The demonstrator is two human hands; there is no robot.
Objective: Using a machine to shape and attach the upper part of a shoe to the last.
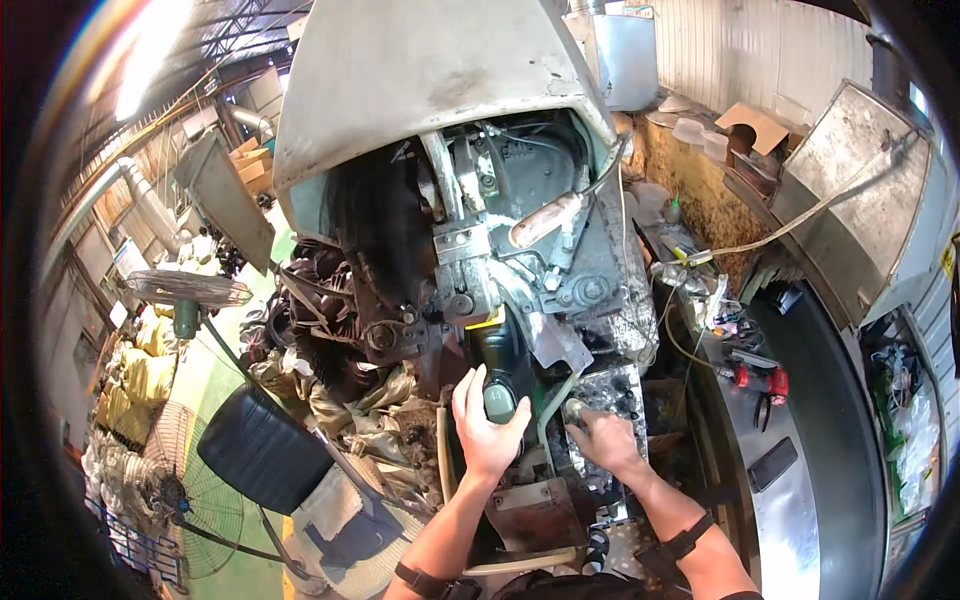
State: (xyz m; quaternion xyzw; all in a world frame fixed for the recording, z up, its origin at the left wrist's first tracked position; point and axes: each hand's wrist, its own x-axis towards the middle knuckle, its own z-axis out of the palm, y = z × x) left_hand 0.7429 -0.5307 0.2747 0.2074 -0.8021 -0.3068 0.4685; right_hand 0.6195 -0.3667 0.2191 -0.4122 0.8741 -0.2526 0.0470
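Note:
My left hand (488,428) is wrapped round the near end of a dark, glossy shoe on a last (502,360), with its thumb on the right side and its fingers on the left. The last's grey-green top (499,402) shows between thumb and fingers. The shoe's far end reaches under the metal head of a machine (465,245), next to a yellow strip (487,319). To the right, my right hand (606,440) is closed beside a worn metal plate (625,400). A small pale rounded piece (573,409) shows at its fingertips; what it is stays unclear.
A large pale hood (430,70) overhangs the machine. A wooden-handled tool (545,220) hangs in front of it. On the right, a metal ledge (790,530) bears a phone (773,464) and a red-and-black tool (762,382) beside a dark belt (840,460). A black chair (262,445) and fans (190,288) stand left.

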